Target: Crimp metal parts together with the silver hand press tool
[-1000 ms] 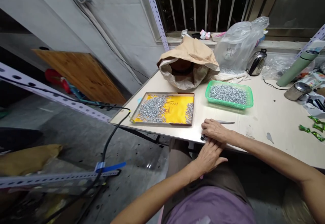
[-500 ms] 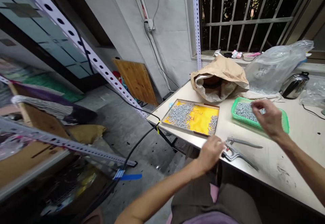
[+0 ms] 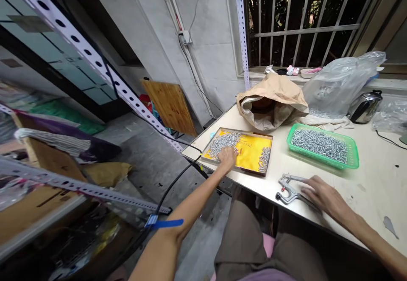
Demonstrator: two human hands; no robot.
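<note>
My left hand (image 3: 227,157) reaches into a shallow tray (image 3: 243,170) with a yellow bottom, at the edge of a pile of small metal pins (image 3: 221,144). Its fingers are curled; what they pinch, if anything, is hidden. A smaller heap of pins (image 3: 264,158) lies at the tray's right end. On the tabletop my right hand (image 3: 324,194) is closed over the handles of grey metal pliers (image 3: 290,192), which have a wide C-shaped jaw and a small red part. Behind that hand stands a green plastic basket (image 3: 341,170) with many similar pins inside.
A brown paper bag (image 3: 280,92) gapes open at the back of the table (image 3: 375,187). Beside it are a clear plastic bag (image 3: 337,85) and a metal kettle (image 3: 365,107). A black cable (image 3: 173,183) runs past the table's left corner, near a perforated metal post (image 3: 140,109).
My left hand has moved from near the pliers leftward into the tray. My right hand has left the green basket and come down onto the pliers' handles.
</note>
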